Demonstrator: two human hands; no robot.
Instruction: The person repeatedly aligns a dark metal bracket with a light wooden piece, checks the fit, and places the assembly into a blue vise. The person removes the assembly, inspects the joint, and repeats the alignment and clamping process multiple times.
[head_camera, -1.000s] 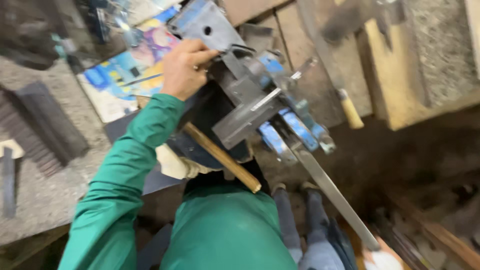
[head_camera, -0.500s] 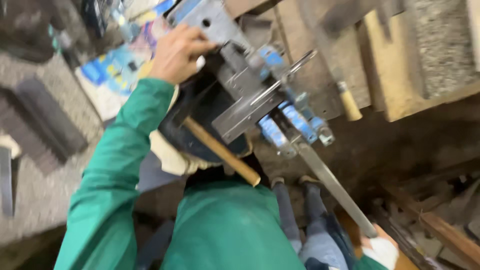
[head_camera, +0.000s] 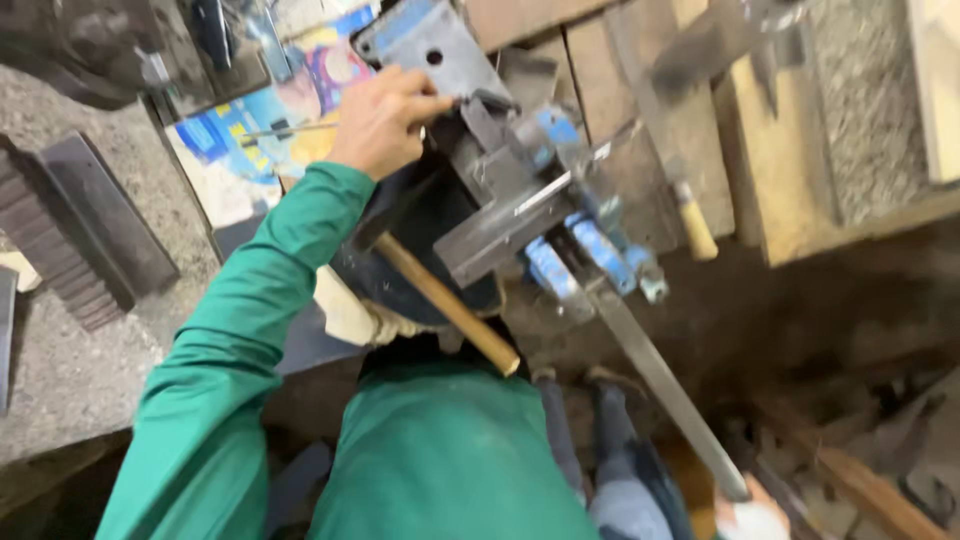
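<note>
My left hand (head_camera: 385, 120), in a green sleeve, reaches up and curls its fingers over a grey metal part at the top of a blue bench vise (head_camera: 560, 200). A steel angle piece (head_camera: 500, 232) sits clamped in the vise jaws. From the vise a long flat steel bar (head_camera: 660, 385) runs down to the lower right. My right hand (head_camera: 750, 518) grips its far end at the bottom edge of the view and is only partly visible.
A hammer with a wooden handle (head_camera: 450, 305) lies across a dark round block under my left arm. Another wooden-handled tool (head_camera: 692, 228) rests on wooden planks (head_camera: 790, 150). A colourful printed sheet (head_camera: 270, 110) and a dark ridged block (head_camera: 70, 235) lie at left.
My left hand stays on the vise top. The view has shifted, and my right hand on the bar's end has come more into view at the lower right.
</note>
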